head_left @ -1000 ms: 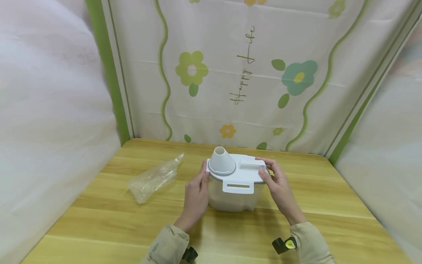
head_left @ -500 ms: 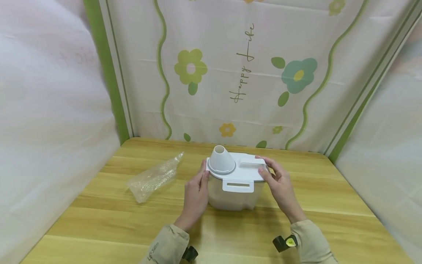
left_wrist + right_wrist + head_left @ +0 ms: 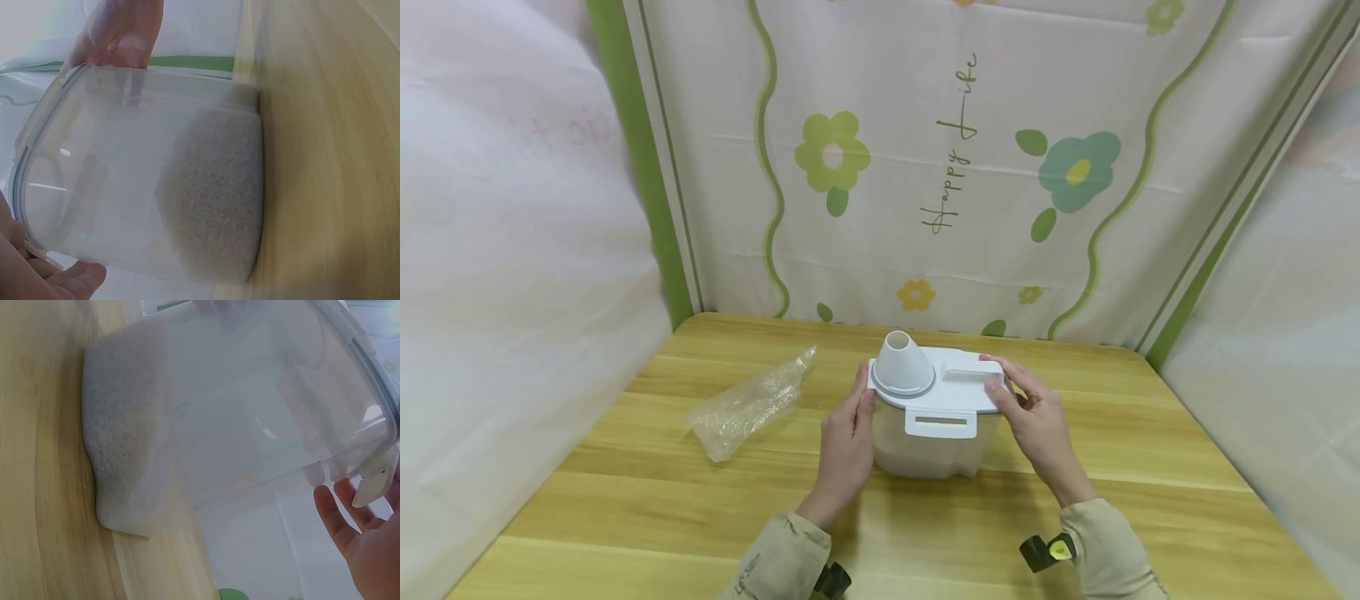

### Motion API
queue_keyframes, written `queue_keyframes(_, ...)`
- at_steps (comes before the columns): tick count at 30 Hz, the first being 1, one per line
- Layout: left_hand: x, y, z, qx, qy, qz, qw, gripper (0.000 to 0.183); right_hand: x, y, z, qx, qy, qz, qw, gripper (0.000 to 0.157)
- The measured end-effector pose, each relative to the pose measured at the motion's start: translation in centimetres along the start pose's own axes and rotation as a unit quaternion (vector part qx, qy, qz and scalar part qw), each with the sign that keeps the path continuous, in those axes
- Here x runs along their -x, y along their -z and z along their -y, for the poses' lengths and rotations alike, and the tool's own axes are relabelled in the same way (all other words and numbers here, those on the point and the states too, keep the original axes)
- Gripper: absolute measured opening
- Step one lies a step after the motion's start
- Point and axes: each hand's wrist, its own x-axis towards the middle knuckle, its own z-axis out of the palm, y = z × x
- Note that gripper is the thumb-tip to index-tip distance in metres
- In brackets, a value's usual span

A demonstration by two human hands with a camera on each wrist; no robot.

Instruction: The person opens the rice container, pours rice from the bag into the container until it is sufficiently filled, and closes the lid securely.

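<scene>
A clear plastic storage container (image 3: 925, 454) stands upright on the table, with pale grains (image 3: 215, 194) sloping up one side inside it. Its white lid (image 3: 955, 400) carries a cone-shaped spout (image 3: 904, 371) at the left and a raised handle (image 3: 972, 368) at the right. A slotted white latch (image 3: 940, 425) sticks out from the near side, unfastened. My left hand (image 3: 844, 446) grips the left end just under the lid. With the thumb on the lid's edge and fingers reaching behind, my right hand (image 3: 1039, 421) holds the right end; in the right wrist view, some fingertips (image 3: 327, 497) touch the wall.
A crumpled transparent plastic bag (image 3: 748, 414) lies on the wooden table (image 3: 647, 492) left of the container. A flowered curtain (image 3: 865, 242) hangs behind the table's far edge, and pale cloth sides (image 3: 527, 292) close in left and right.
</scene>
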Motion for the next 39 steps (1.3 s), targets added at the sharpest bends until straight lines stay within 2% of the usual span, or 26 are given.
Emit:
queue_keyframes(10, 0.1, -0.1, -0.3, 0.002, 0.008, -0.002, 1.0, 0.046, 0.4, -0.4, 2.2, 0.006, 0.002, 0.001, 1.0, 0.039)
queue_keyframes(20, 0.1, -0.2, -0.2, -0.005, 0.018, -0.006, 0.9998, 0.047, 0.0, -0.1, -0.1, -0.006, 0.011, -0.003, 1.0, 0.038)
queue_keyframes(39, 0.2, -0.4, -0.5, 0.004, 0.041, -0.018, 0.999, 0.046, 0.0, -0.3, 0.0, -0.018, 0.016, -0.015, 1.0, 0.036)
